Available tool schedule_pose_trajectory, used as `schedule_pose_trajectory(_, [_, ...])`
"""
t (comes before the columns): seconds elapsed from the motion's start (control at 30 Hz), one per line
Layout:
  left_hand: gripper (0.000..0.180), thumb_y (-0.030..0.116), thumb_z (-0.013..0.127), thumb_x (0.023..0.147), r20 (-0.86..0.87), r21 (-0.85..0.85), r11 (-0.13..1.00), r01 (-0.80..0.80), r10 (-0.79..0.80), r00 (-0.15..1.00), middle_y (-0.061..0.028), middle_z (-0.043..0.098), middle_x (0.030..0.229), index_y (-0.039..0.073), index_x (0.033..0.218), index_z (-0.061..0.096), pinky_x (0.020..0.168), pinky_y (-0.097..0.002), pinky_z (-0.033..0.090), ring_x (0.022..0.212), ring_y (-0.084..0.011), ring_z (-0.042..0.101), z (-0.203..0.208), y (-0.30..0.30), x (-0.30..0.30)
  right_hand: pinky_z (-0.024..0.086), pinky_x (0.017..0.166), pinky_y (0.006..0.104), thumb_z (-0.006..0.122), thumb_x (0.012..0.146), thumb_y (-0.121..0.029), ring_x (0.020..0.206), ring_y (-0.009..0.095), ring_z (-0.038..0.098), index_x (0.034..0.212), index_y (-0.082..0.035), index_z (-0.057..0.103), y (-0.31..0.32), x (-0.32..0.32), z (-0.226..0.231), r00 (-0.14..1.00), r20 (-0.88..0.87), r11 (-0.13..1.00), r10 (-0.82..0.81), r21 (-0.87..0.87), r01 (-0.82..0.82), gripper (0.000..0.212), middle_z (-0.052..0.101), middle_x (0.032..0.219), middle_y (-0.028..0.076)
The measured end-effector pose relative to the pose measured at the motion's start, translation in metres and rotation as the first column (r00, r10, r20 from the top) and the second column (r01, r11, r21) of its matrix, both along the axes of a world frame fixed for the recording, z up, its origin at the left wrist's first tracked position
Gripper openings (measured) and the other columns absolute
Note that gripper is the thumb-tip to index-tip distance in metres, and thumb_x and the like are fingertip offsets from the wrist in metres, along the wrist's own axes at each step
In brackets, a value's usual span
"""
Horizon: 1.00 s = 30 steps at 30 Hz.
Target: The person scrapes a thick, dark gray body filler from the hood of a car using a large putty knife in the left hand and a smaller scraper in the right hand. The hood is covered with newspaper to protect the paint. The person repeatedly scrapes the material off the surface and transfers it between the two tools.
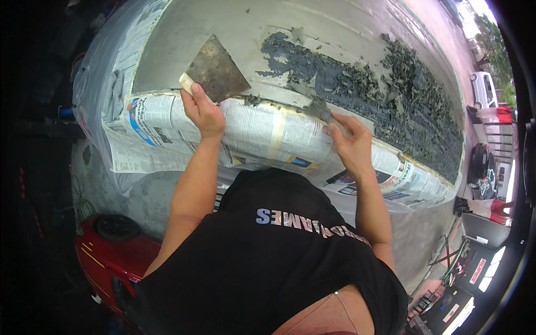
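My left hand is closed around the pale handle of a broad, stained metal scraper, its flat blade raised over the near edge of a vehicle panel. Further right, my right hand grips a smaller scraper, whose blade is smeared with grey residue and lies at the panel's edge. Dark, wrinkled, lifting paint covers much of the panel's right part. Bare grey surface shows on the left, with scattered flakes. Whether the small blade touches the panel is hard to tell.
Taped newspaper masks the panel's near edge, and clear plastic sheeting hangs at the left. A red car stands at lower left. Parked vehicles, including a white van, and a cluttered work area are on the right.
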<state>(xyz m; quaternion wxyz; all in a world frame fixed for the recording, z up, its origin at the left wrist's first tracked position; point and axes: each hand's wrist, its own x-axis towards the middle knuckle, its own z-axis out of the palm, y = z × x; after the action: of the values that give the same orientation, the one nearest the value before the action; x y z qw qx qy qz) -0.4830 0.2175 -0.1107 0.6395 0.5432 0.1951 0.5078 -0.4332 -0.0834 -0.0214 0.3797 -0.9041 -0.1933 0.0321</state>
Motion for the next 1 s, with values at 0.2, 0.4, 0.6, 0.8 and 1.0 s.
schedule_pose_trajectory(0.2, [0.029,0.028,0.045,0.110,-0.017,0.016,0.999,0.044,-0.043,0.999,-0.0023,0.055,0.099,0.001,0.111,0.053,0.081,-0.0264,0.043,0.088,-0.0100,0.048,-0.002,0.000,-0.003,0.054,0.083,0.0305,0.071,0.088,-0.014,0.094,0.019,0.071,0.112,0.003,0.074,-0.009,0.002,-0.009,0.994,-0.081,0.997,-0.067,0.038,0.070,0.029,0.075,0.100,0.018])
schedule_pose_trajectory(0.4, [0.028,0.026,0.044,0.110,-0.017,0.000,0.999,0.046,-0.046,0.999,-0.0035,0.057,0.103,0.001,0.116,0.054,0.084,-0.0269,0.044,0.092,-0.0108,0.050,-0.010,0.008,0.001,0.055,0.076,0.0323,0.071,0.087,-0.016,0.080,0.020,0.072,0.111,0.003,0.074,0.006,0.019,0.020,0.983,-0.174,0.997,-0.063,-0.052,0.055,0.031,0.077,0.090,0.017])
schedule_pose_trajectory(0.6, [0.026,0.027,0.043,0.111,0.051,-0.036,0.998,0.052,-0.050,0.997,-0.0008,0.055,0.095,0.002,0.110,0.053,0.076,-0.0248,0.043,0.083,-0.0081,0.048,0.008,-0.003,0.005,0.055,0.074,0.0328,0.072,0.086,-0.019,0.076,0.021,0.073,0.109,0.003,0.075,0.002,0.027,0.018,0.984,-0.171,0.997,-0.051,-0.063,0.041,0.032,0.075,0.086,0.020])
schedule_pose_trajectory(0.8, [0.026,0.027,0.044,0.111,0.055,-0.036,0.999,0.032,-0.030,0.998,-0.0006,0.055,0.095,0.002,0.109,0.053,0.078,-0.0252,0.043,0.084,-0.0078,0.047,-0.004,0.004,0.004,0.055,0.075,0.0338,0.071,0.086,-0.020,0.076,0.023,0.073,0.109,0.003,0.075,0.009,0.025,0.019,0.997,-0.078,0.997,-0.030,-0.072,0.025,0.032,0.075,0.087,0.021])
schedule_pose_trajectory(1.0, [0.028,0.028,0.045,0.110,0.057,-0.027,1.000,0.010,-0.009,0.998,0.0000,0.054,0.092,0.002,0.105,0.054,0.074,-0.0249,0.041,0.082,-0.0074,0.045,0.006,-0.003,0.005,0.054,0.073,0.0315,0.072,0.086,-0.015,0.078,0.018,0.073,0.109,0.005,0.074,0.005,0.020,0.017,0.990,-0.136,0.998,-0.040,-0.046,0.034,0.031,0.076,0.091,0.020])
